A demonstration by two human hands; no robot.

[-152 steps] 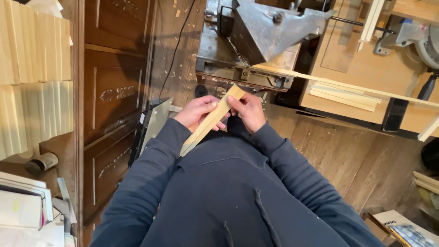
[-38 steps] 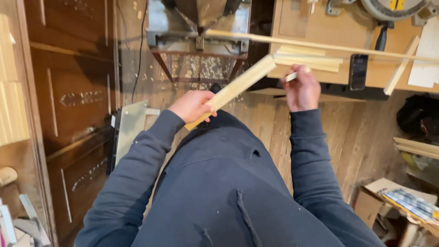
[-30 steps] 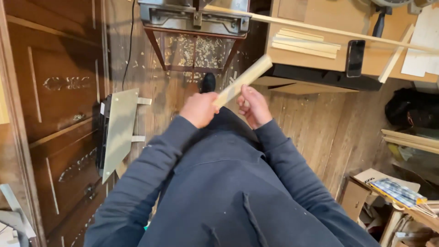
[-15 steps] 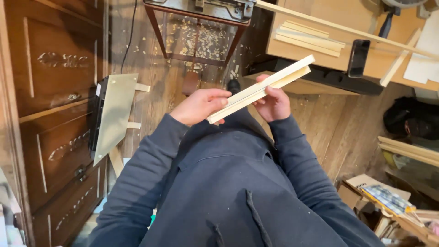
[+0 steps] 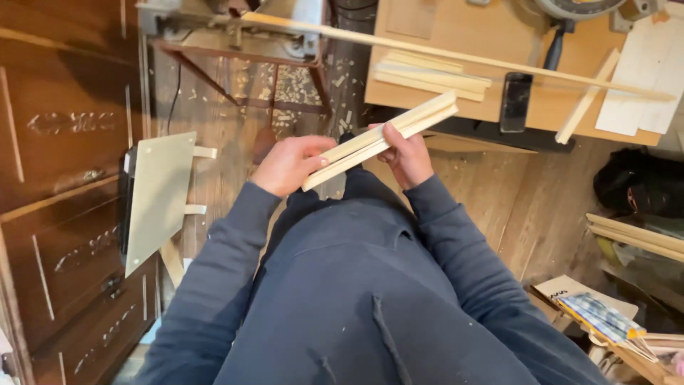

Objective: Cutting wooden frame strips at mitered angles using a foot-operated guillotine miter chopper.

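A pale wooden strip (image 5: 381, 140) is held slantwise in front of the chest, clasped near its lower end by the left hand (image 5: 288, 165) and at its middle by the right hand (image 5: 407, 155), below the tabletop (image 5: 491, 43).

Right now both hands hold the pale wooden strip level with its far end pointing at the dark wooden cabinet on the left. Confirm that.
Not quite. The head view shows the left hand and right hand holding the pale wooden strip, but its far end points up-right toward the workbench, away from the dark wooden cabinet.
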